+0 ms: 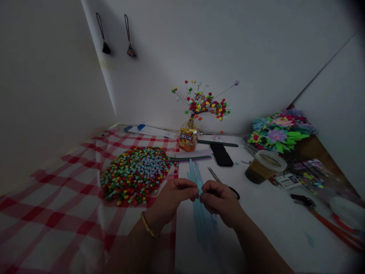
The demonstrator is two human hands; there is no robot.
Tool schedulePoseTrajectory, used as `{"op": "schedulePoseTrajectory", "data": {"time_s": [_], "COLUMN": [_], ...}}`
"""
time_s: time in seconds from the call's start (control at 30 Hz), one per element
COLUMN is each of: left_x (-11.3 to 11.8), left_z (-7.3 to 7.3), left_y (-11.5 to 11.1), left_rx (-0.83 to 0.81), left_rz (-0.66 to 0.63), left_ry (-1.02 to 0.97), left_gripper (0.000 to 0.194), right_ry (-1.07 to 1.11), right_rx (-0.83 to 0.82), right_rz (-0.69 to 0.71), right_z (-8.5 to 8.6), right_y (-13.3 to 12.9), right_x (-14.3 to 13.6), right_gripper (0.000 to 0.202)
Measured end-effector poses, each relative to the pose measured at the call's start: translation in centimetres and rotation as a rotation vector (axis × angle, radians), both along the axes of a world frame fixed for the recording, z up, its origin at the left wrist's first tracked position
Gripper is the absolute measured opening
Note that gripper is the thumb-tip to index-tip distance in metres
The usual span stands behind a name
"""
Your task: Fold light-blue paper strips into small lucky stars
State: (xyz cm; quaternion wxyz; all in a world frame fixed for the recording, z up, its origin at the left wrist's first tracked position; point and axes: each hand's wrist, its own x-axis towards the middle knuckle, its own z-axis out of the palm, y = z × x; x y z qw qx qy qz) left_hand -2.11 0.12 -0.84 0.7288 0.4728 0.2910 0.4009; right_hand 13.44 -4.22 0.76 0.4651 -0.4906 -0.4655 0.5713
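Note:
My left hand (178,196) and my right hand (219,199) meet fingertip to fingertip, both pinched closed. A tiny pale-blue bit seems to sit between the fingertips, mostly hidden and too small to name. Beneath them, light-blue paper strips (199,219) lie lengthwise on the white table top. Just behind my right hand is a pair of scissors (216,175), its handle partly covered by that hand. Left of my left hand spreads a big heap of small folded paper stars (137,171) in many colours.
A cut-down bottle (188,137) holds wire stems tipped with stars. Near it lie a black phone (221,154) and more paper strips (194,155). On the right are a tilted plastic tub (264,167), fuzzy craft flowers (281,131) and pliers (303,199). A red-checked cloth (76,182) covers the left.

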Motion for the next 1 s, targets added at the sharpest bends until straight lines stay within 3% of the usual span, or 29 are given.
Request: {"op": "schedulePoseTrajectory", "data": {"time_s": [0.2, 0.43, 0.77, 1.0], "left_x": [0.38, 0.27, 0.67, 0.59], "left_z": [0.51, 0.30, 0.44, 0.35], "left_y": [-0.32, -0.28, -0.61, -0.60], "left_rx": [0.004, -0.033, -0.019, 0.034], "left_rz": [0.112, 0.039, 0.108, 0.116], "left_ry": [0.015, -0.050, -0.023, -0.016], "left_gripper": [0.004, 0.012, 0.009, 0.019], "right_ry": [-0.047, 0.025, -0.075, -0.006], "right_rx": [0.068, 0.085, 0.122, 0.125], "right_rz": [-0.046, -0.033, -0.003, 0.012], "right_z": [0.14, -0.37, -0.44, -0.04], "right_y": [0.05, 0.08, -0.03, -0.29], "right_x": [-0.05, 0.10, 0.21, 0.20], "right_gripper": [0.015, 0.024, 0.024, 0.023]}}
